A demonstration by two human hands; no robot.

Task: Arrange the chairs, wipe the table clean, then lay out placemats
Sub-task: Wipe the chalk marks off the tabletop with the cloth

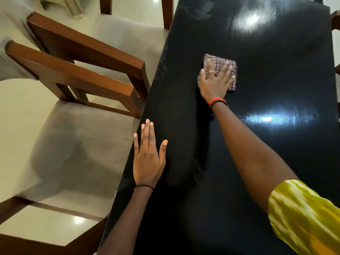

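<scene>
A glossy black table [266, 148] fills the right of the view. On it lies a folded checked cloth [223, 66], purple and white. My right hand [214, 83] presses flat on the cloth with spread, straight fingers. My left hand [148, 159] rests flat on the table near its left edge, fingers straight, holding nothing. Two wooden chairs with grey seats stand along the table's left side: the near chair [79, 144] and the far chair [127, 41].
A dull smeared patch [200, 10] shows at the table's far end. Part of another chair [335, 19] pokes in at the right edge. Shiny cream floor tiles [16, 107] lie to the left of the chairs.
</scene>
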